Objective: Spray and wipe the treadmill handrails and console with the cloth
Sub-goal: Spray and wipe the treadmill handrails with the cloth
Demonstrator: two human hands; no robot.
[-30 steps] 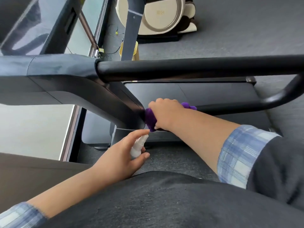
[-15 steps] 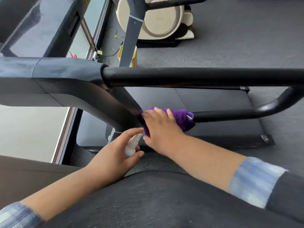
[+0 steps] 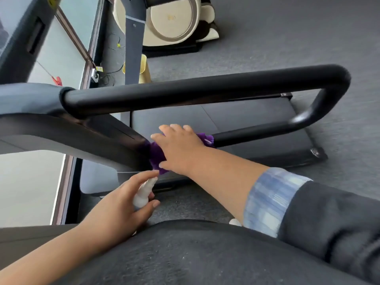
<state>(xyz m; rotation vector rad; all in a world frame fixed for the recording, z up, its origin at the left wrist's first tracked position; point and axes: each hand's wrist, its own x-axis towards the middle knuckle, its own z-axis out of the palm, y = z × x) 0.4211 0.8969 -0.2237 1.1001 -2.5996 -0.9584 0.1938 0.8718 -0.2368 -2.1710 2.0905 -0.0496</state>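
Purple cloth [image 3: 157, 156] is wrapped against the lower handrail [image 3: 255, 134] where that bar meets the treadmill's grey frame [image 3: 98, 145]. The right hand [image 3: 181, 149] presses it there, fingers nearly straight and slightly spread over the bar. The left hand [image 3: 121, 206] grips a small white spray bottle [image 3: 144, 193] just below, fingers curled around it, nozzle toward the cloth. The upper handrail [image 3: 195, 89] runs above.

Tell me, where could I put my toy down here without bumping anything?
The grey carpet right of the cream machine, beyond the upper handrail, looks bare. The treadmill deck between the rails is open too. It's crowded where the right hand presses the purple cloth, beside the left hand gripping the spray bottle.
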